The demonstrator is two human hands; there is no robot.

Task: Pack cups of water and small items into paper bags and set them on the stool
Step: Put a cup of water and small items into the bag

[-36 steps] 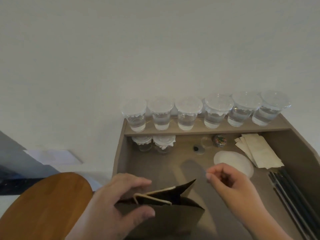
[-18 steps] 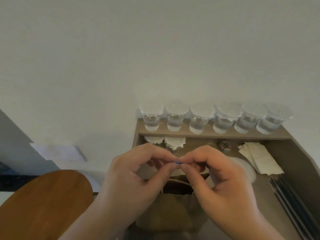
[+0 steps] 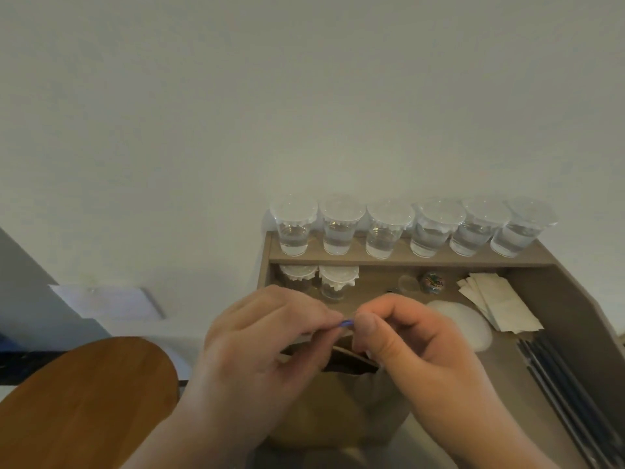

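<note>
The left hand (image 3: 270,350) and right hand (image 3: 416,350) meet fingertip to fingertip. Each pinches 1 end of a tiny blue item (image 3: 347,322) between thumb and forefinger. Only a short sliver of it shows, so what it is cannot be told. It sits directly above the open mouth of the bag (image 3: 338,421), which stands at the desk's (image 3: 541,333) front edge beneath the wrists, gripped by neither hand.

The step looks like readying this small piece for the bag. To do it well, the pinch should be kept over the mouth, so a slip drops the piece inside and not onto the desk. The work is best done with the fingertips alone, wrists clear of the paper rim, since an unsupported bag would likely fold or tip. It would be wise to free 1 hand to steady the bag before anything heavier goes in.

Both hands show knuckles up with the spare fingers curled under. The right thumbnail faces the camera, and the forearms converge from the lower corners.

Behind the hands, 2 covered cups (image 3: 338,280) stand at the desk's rear left corner, under a shelf (image 3: 406,259) carrying 6 cups (image 3: 389,231) of water. Napkins (image 3: 500,306) and dark straws (image 3: 568,384) lie toward the right edge. The stool (image 3: 84,401) sits just left of the desk.
</note>
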